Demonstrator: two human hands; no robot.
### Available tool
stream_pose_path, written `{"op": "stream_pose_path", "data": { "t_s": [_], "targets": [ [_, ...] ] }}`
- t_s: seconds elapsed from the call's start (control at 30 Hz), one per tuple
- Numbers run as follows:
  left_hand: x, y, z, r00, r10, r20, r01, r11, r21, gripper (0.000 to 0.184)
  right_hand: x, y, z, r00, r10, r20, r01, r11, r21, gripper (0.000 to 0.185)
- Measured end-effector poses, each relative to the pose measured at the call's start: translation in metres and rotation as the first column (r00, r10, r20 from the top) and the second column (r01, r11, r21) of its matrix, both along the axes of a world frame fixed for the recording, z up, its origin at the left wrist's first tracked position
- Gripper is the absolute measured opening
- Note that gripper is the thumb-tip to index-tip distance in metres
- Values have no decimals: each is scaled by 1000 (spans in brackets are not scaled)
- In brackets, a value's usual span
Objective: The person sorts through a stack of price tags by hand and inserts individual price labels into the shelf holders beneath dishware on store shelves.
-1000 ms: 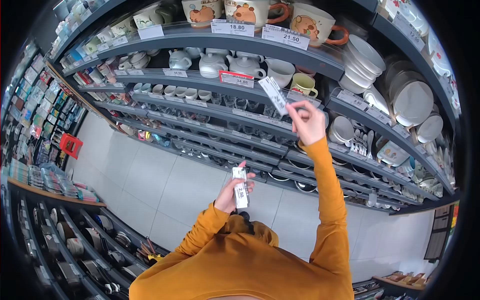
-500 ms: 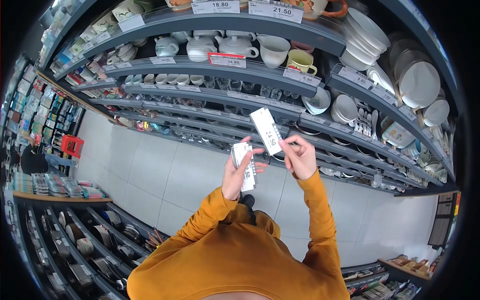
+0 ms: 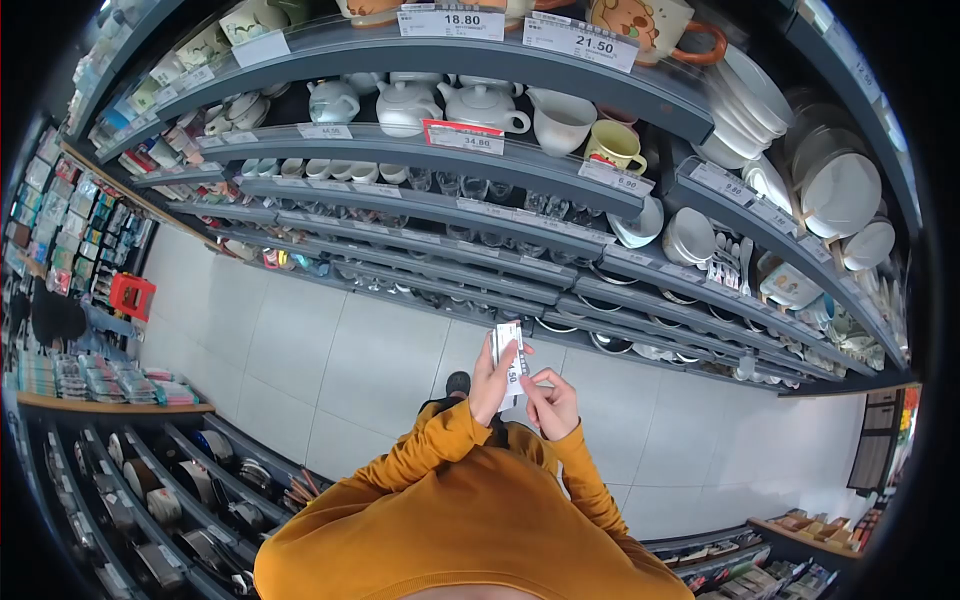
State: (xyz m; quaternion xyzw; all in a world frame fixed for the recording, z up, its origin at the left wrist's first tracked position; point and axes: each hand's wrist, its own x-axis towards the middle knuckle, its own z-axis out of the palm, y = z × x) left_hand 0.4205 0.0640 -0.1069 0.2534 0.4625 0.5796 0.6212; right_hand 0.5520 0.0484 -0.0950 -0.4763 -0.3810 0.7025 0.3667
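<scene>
A small stack of white price tags (image 3: 509, 340) is in my left hand (image 3: 486, 385), with the thumb lying across its face. The top tag reads partly "50". My right hand (image 3: 553, 406) is at the lower right edge of the stack, its thumb and curled index finger pinched at the tags. Both hands are low in front of my body, in mustard-coloured sleeves, over the tiled floor (image 3: 370, 345). How many tags are in the stack is hidden by the fingers.
Ahead, long grey shelves hold white teapots (image 3: 405, 108), a yellow-green mug (image 3: 615, 146), glasses, bowls and stacked plates (image 3: 842, 195), with price labels along the edges. At left are a red basket (image 3: 131, 296) and another person (image 3: 60, 315). Pan shelves stand behind at lower left.
My right hand has brought the separate price tag down and left to the stack. Both hands are now lower and close together. My view has shifted slightly.
</scene>
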Motion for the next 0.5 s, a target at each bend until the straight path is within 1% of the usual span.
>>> {"op": "stream_pose_path", "data": {
  "t_s": [0.03,0.1,0.13,0.23,0.27,0.37,0.47,0.5],
  "targets": [
    [-3,4,2,1000,14,-16,-13,999,34,33,-3,4,3,1000,22,18,-22,1000,0,17],
    [-11,15,13,998,39,-49,-34,995,94,34,-7,15,11,999,0,44,-2,999,37,18],
    [-15,21,20,997,65,-52,-58,989,136,39,-10,20,17,998,-9,57,7,999,50,18],
    [-25,37,47,993,110,31,-114,975,189,44,-24,31,32,999,-45,22,42,989,140,13],
    [-30,42,54,994,106,32,-110,974,196,48,-31,33,35,998,-65,-12,66,988,143,12],
    [-40,58,62,983,169,-66,-147,956,255,49,-53,40,45,991,-135,-26,137,969,205,12],
    [-53,68,63,993,115,42,-121,967,226,46,-65,46,37,986,-163,-31,165,964,209,13],
    [-58,71,63,992,98,75,-113,968,222,45,-71,50,33,974,-223,45,199,931,305,12]
  ]
}}
